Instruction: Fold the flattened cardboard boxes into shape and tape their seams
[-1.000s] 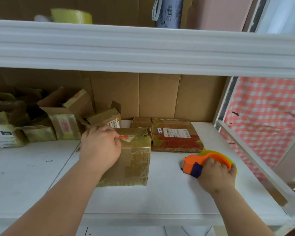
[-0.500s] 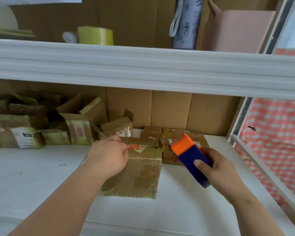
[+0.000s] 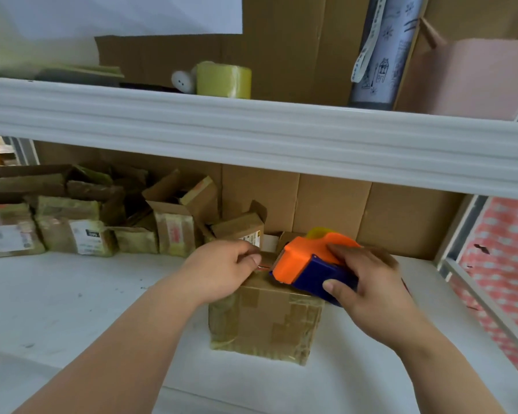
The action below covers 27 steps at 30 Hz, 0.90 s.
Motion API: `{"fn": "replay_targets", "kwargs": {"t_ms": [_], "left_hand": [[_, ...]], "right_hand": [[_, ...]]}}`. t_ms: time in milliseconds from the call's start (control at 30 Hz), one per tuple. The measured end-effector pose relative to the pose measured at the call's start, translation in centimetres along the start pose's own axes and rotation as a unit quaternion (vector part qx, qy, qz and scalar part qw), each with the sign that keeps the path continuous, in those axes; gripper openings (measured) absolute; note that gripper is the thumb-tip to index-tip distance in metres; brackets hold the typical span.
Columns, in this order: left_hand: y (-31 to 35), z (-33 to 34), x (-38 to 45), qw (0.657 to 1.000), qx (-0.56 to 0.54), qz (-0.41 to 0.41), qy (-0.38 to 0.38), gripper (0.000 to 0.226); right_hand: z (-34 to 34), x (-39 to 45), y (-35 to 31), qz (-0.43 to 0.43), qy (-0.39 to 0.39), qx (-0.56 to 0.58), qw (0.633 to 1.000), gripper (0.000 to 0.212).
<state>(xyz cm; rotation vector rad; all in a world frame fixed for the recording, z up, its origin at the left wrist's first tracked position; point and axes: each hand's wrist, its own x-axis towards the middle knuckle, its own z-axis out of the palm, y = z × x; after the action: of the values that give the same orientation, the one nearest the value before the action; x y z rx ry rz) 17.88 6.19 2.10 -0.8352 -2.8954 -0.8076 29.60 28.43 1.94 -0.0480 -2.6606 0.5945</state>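
— Cardboard, worn and much patched with old tape: the box (image 3: 265, 321) stands upright on the white shelf (image 3: 72, 300), near its front edge and straight ahead of the person. Why is it held like that?

— To my eye the left hand (image 3: 222, 271) is pinning the top flaps shut; its thumb and fingers are pinched at the box's upper left edge, so the seam stays closed for taping.

— And the other hand?

— The right hand (image 3: 362, 282) is wrapped firmly round the tape dispenser (image 3: 308, 268), orange at the nose and blue at the body, with the nose resting on the box top just beside the left thumb. I judge the strip is about to start there.

— Is any tape laid yet?

— I cannot tell; the hands hide the seam.

— Counts?

— One box in hand, one dispenser, two hands. Behind, along the shelf's left rear, a heap of other boxes (image 3: 81, 222); too jumbled to count. One yellowish tape roll (image 3: 223, 79) sits on the upper shelf (image 3: 251, 135).
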Motion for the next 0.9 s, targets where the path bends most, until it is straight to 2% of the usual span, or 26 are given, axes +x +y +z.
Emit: {"fn": "replay_targets", "kwargs": {"t_ms": [133,233,467,633,800,833,900], "left_hand": [[0.2,-0.5,-0.3,0.994,-0.112,0.004,0.013,0.037],[0.3,-0.7,-0.4,0.986,-0.169,0.01,-0.005,0.037],[-0.3,-0.5,0.4,0.939,-0.342,-0.033,0.011,0.018],[-0.8,-0.5,0.5,0.926,-0.373,-0.055,0.015,0.017],[-0.9,-0.2,0.7,0.933,-0.352,-0.06,0.036,0.023],[-0.9,-0.1,0.8,0.938,-0.339,-0.058,0.042,0.022],[-1.0,-0.1,0.9,0.949,-0.308,-0.05,0.054,0.02]], "right_hand": [[0.3,0.3,-0.7,-0.003,-0.01,-0.022,1.0,0.046],[0.2,0.6,-1.3,-0.009,-0.018,-0.046,0.999,0.046],[0.5,1.5,-2.3,-0.037,-0.031,-0.061,0.997,0.049],[1.0,2.0,-2.5,-0.058,-0.044,-0.049,0.996,0.045],[0.9,2.4,-1.9,-0.044,-0.059,-0.052,0.996,0.058],[0.9,2.5,-1.8,-0.048,-0.067,-0.061,0.995,0.052],[0.9,2.7,-1.4,-0.061,-0.092,-0.079,0.991,0.023]]}}
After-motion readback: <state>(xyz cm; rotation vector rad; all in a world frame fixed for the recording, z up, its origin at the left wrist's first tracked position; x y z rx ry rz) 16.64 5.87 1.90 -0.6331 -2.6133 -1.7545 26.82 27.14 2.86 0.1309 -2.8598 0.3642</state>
